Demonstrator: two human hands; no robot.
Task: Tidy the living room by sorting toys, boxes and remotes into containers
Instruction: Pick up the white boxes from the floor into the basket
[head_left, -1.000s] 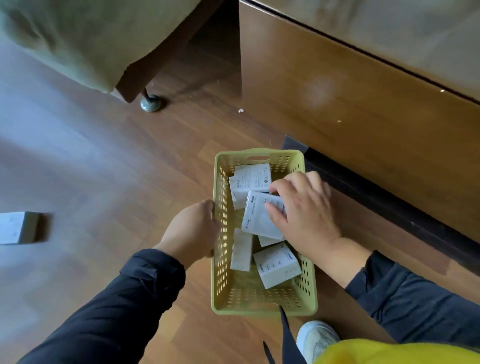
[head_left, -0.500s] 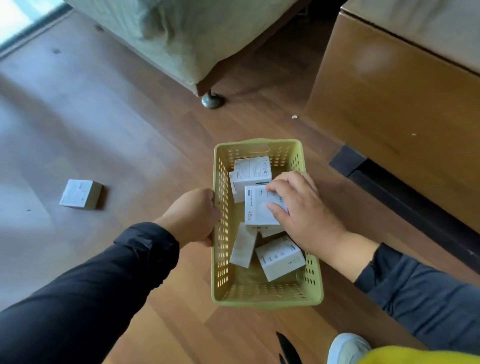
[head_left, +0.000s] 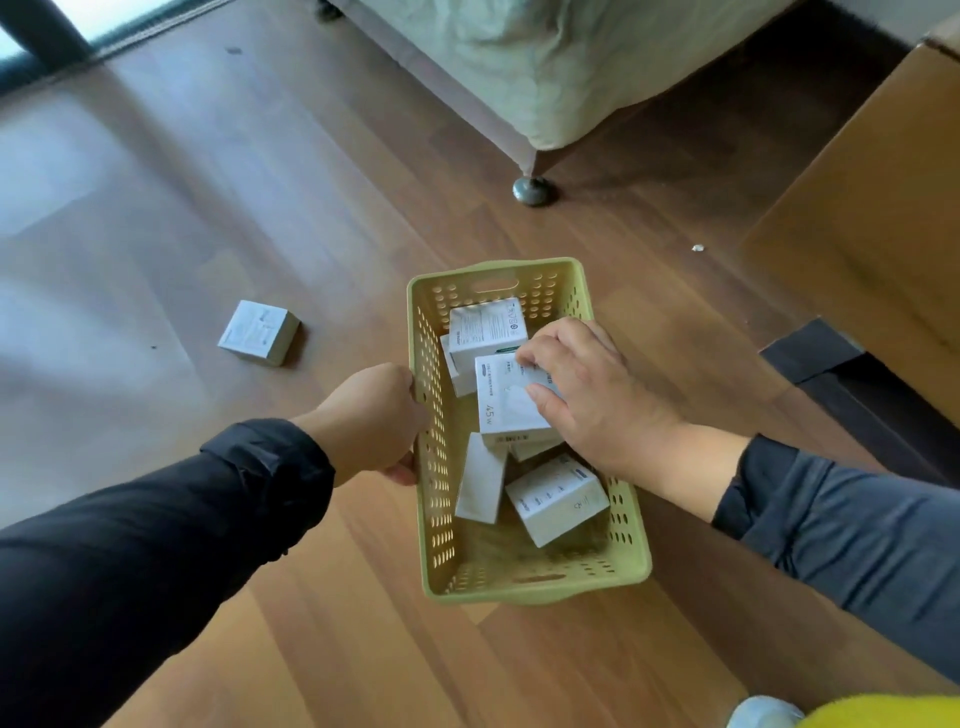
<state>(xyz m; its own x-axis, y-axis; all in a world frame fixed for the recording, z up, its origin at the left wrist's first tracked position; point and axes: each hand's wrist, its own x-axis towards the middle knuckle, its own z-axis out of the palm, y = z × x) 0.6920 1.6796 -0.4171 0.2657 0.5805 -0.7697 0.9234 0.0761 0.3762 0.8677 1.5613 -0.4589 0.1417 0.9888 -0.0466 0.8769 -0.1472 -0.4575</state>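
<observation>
Right hand (head_left: 597, 395) grip: fingers and thumb curled on the white box marked 45W (head_left: 506, 397), pinching its right edge, box lying on top of the pile inside the basket. Left hand (head_left: 371, 418) grip: fingers curled round the left long rim of the yellow-green perforated basket (head_left: 535, 582), knuckles up, thumb side hidden behind the wall.

Basket sits on the wooden floor (head_left: 322, 208), centre of frame, long axis running away from the camera, handle slot in the far short wall. Inside: a white box with printed text (head_left: 485, 327) at the far end, partly tucked under the 45W box; a narrow white box (head_left: 480, 480) standing on edge along the left wall; another white box (head_left: 556, 499) tilted in the lower right of the basket; one more box edge shows under the 45W box, mostly hidden. Near end of basket bottom is bare.

One loose white box (head_left: 258, 332) lies on the floor at centre left of frame, well apart from the basket.

Upper centre: sofa corner with a green cover (head_left: 571, 67) and a round metal foot (head_left: 532, 191). Right edge: brown wooden cabinet (head_left: 857, 218) with a dark base. Small white scrap (head_left: 697, 248) on the floor near the cabinet. Dark sleeves on both arms. Bottom right: white shoe (head_left: 761, 713) and a yellow garment edge (head_left: 883, 714).
</observation>
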